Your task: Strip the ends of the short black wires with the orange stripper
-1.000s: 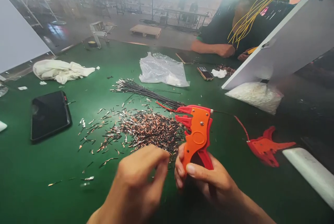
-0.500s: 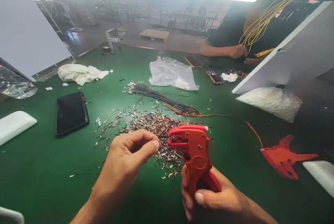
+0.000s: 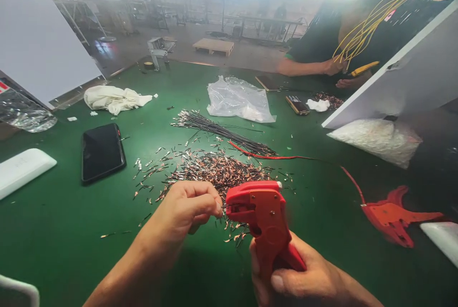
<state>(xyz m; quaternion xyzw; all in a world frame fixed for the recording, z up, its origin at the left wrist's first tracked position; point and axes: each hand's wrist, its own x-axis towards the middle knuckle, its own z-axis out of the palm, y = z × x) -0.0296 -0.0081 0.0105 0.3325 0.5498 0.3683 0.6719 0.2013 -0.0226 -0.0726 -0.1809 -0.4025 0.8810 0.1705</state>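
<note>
My right hand (image 3: pixel 304 273) is wrapped round the grip of a red wire stripper (image 3: pixel 274 221), whose jaws point left. My left hand (image 3: pixel 191 207) pinches a short thin black wire (image 3: pixel 223 207) just in front of those jaws. Most of that wire is hidden by my fingers and the tool. Behind both hands lies a heap of wire scraps (image 3: pixel 222 168), black bits mixed with copper-coloured ends. Farther back, a bundle of black wires (image 3: pixel 222 130) rests on the green tabletop (image 3: pixel 200 269), with a red strip (image 3: pixel 265 157) beside it.
A second red stripper (image 3: pixel 390 214) lies at right. Left are a black phone (image 3: pixel 102 153), a white case (image 3: pixel 26 171) and a white cloth (image 3: pixel 114 99). A plastic bag (image 3: pixel 241 99) lies beyond the wires. Across the table, a co-worker's hand (image 3: pixel 334 66) holds yellow wires (image 3: pixel 358 35).
The stripper has come slightly lower and nearer to me, and its head has tilted. My left hand has moved down a little with it, fingers more tightly curled. The view has shifted slightly.
</note>
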